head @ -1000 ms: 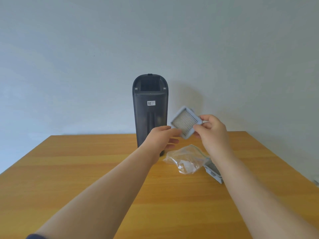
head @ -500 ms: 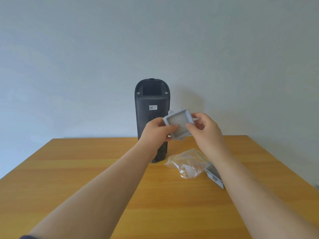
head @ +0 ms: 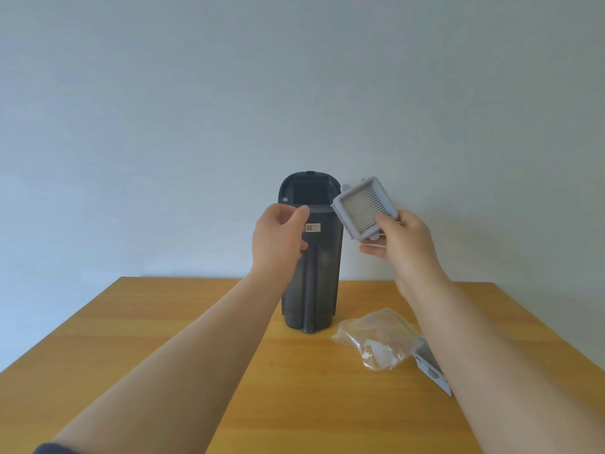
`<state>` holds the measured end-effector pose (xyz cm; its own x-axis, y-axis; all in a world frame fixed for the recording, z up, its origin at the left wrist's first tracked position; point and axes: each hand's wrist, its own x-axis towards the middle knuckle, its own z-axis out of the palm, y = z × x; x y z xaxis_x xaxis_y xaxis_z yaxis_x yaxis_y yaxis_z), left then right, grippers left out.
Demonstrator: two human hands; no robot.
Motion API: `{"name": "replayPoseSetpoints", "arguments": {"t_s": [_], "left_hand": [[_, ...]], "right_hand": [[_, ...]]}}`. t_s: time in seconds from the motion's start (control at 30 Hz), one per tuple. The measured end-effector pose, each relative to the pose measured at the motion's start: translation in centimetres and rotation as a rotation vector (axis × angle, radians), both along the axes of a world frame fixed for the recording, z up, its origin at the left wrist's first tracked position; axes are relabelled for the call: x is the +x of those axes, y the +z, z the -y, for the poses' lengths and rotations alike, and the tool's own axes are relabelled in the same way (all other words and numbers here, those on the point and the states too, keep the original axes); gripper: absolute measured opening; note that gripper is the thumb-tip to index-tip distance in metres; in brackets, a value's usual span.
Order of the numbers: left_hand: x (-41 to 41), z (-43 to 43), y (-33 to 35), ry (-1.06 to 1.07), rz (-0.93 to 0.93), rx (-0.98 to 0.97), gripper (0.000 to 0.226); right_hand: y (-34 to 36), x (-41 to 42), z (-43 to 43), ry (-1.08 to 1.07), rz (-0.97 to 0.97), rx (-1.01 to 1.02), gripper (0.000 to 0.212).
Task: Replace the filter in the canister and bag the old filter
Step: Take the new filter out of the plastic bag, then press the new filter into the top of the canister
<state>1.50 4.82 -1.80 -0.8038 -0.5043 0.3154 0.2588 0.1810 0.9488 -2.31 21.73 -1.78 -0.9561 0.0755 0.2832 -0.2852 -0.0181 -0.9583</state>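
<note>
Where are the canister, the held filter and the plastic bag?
canister (head: 312, 283): head view, dark front wall.
held filter (head: 363, 206): head view, pleated face.
plastic bag (head: 376, 339): head view, crumpled middle.

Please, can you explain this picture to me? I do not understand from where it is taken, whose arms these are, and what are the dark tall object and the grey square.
The camera sits on a person's head, looking forward and down, so both arms are theirs. The right hand holds up a grey square filter. The left hand is at the dark canister, which stands upright on the wooden table with an open slot at its top. Beside it lie a clear plastic bag and a second filter, partly hidden by the right arm.
</note>
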Motion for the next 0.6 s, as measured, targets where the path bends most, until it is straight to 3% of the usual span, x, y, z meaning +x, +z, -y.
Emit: {"name": "replayPoseSetpoints", "arguments": {"t_s": [0.13,0.23,0.33,0.4,0.53,0.6], "left_hand": [[-1.5,1.4,0.3,0.243,-0.032,-0.15,0.016],[-3.0,2.3,0.7,0.224,0.033,-0.141,0.051],[-4.1,2.9,1.3,0.062,0.167,-0.036,0.079],[-4.2,2.8,1.3,-0.037,0.216,-0.056,0.079],[-4.1,2.5,0.7,-0.112,0.204,-0.08,0.045],[-3.8,2.4,0.6,-0.129,0.186,-0.053,0.058]], "right_hand": [[1.3,-1.2,1.6,-0.014,0.023,-0.108,0.019],[2.1,-2.0,3.0,-0.02,0.046,-0.197,0.013],[2.7,-2.6,3.8,-0.043,0.075,-0.246,0.015],[2.9,-2.9,4.0,-0.05,0.09,-0.267,0.021],[3.1,-3.0,4.2,-0.041,0.105,-0.261,0.024],[3.2,-3.0,4.2,-0.013,0.116,-0.28,0.024]]}}
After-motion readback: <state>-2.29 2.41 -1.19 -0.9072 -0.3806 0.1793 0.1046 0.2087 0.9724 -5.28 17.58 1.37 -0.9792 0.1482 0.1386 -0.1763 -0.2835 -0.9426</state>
